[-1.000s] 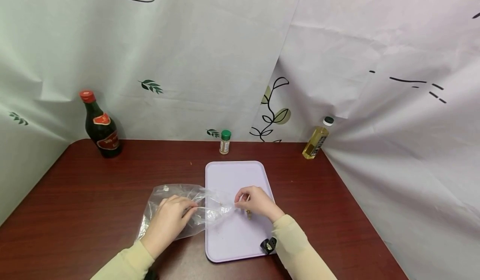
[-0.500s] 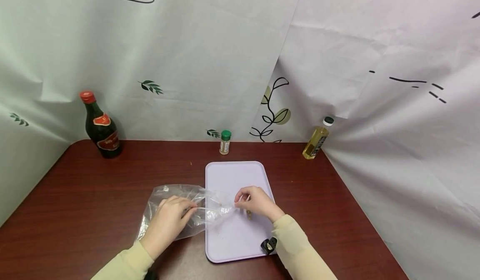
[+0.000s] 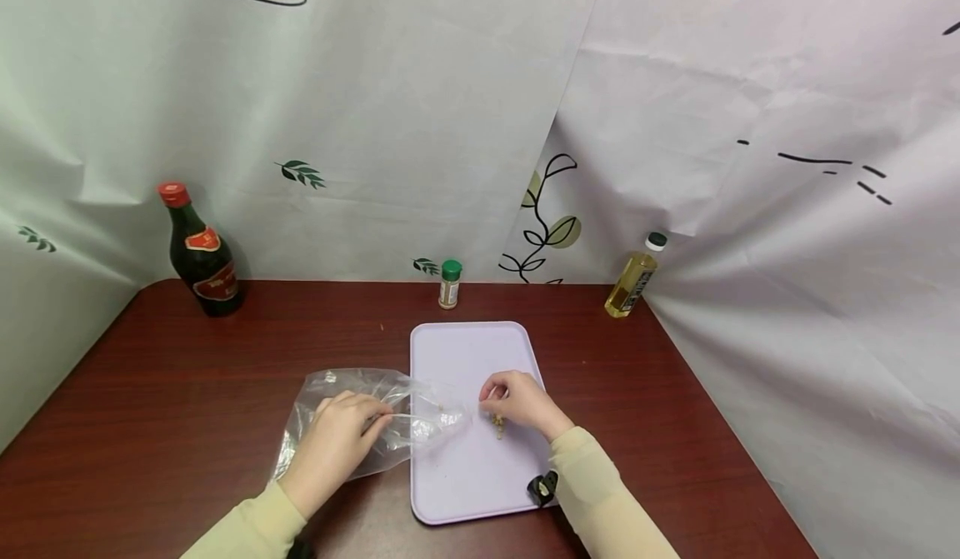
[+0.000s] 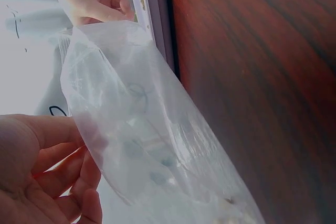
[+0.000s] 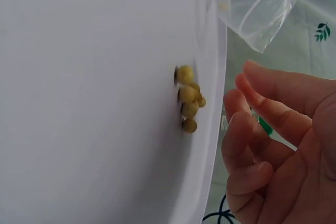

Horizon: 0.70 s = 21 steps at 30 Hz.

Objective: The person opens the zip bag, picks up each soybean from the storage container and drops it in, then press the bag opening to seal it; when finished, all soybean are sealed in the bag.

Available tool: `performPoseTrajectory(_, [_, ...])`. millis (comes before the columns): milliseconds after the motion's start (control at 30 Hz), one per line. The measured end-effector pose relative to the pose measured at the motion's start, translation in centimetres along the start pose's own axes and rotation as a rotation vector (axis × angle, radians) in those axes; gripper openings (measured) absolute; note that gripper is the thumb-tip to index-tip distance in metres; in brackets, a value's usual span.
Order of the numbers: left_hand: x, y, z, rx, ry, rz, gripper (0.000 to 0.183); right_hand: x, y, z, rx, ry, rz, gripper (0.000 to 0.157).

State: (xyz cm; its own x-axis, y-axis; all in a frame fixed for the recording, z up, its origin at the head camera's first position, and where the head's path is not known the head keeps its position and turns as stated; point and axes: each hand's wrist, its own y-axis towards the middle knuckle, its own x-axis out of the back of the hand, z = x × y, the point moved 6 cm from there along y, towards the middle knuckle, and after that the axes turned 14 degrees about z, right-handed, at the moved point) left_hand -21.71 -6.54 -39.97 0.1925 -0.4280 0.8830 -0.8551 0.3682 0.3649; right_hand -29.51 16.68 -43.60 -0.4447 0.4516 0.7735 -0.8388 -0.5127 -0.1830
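While the left hand [image 3: 337, 434] pinches a clear bag [image 4: 136, 114], the empty, relaxed right hand [image 3: 521, 398] hovers near yellowish balls [image 5: 187, 95] on a lilac tray [image 3: 467, 355].

My right hand [image 3: 519, 401] has drawn rightward, clear of the plastic bag [image 3: 401, 442]. More of the yellowish balls [image 3: 498, 423] shows now.

Left grip [image 3: 341, 430] in pinch, right grip [image 3: 519, 399] loose

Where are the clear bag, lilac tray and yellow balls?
clear bag [image 4: 139, 124], left wrist view: its middle
lilac tray [image 3: 468, 355], head view: bare far part
yellow balls [image 5: 187, 94], right wrist view: a middle ball
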Motion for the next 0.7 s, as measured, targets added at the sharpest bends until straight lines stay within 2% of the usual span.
performPoseTrajectory(500, [0.0, 0.1, 0.0, 0.004, -0.001, 0.007, 0.012, 0.3, 0.4, -2.2, -0.083, 0.013, -0.046, 0.009])
performPoseTrajectory(700, [0.0, 0.1, 0.0, 0.003, -0.007, 0.002, 0.012, 0.4, 0.5, -2.6, -0.115, 0.003, -0.036, 0.010])
